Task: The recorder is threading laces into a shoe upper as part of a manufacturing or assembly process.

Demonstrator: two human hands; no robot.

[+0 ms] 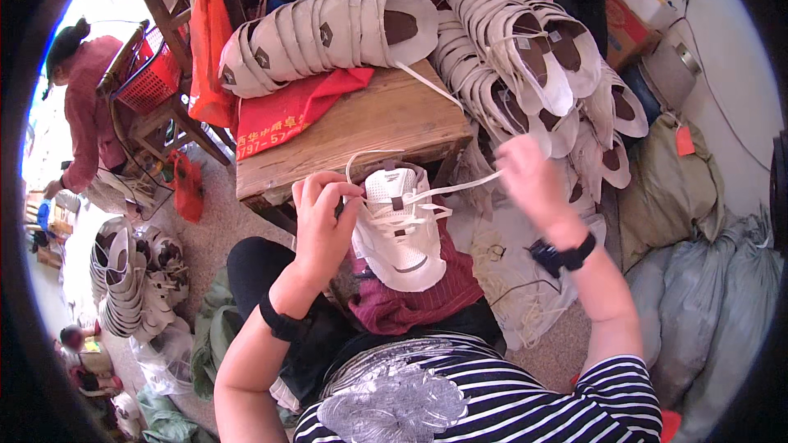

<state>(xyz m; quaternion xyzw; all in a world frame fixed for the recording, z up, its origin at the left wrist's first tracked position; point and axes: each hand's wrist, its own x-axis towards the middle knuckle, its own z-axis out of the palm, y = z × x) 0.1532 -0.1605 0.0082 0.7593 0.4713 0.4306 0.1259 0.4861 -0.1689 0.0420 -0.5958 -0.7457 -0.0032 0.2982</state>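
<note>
While right fingers (515, 162) pinch lace (460, 187), left fingers (328, 198) clamp shoe (400, 248) — long axis bodyward, toe-first

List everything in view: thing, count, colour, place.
Shoe: one, white, on the cloth.
Lace: one, cream, through shoe.
Cloth: one, maroon, on lap.
Bench: one, brown, ahead.
Stacked shoe uppers: many, off-white, on bench, beyond its right, floor left.
Bags: several, red, on and left of bench.
Basket: one, red, upper left.
Sacks: several, grey and olive, right.
Metal container: one, grey, upper right.
Co-worker: one clear, pink top, upper left.
Left hand: one, at shoe's left.
Right hand: one, blurred, at lace end.
</note>
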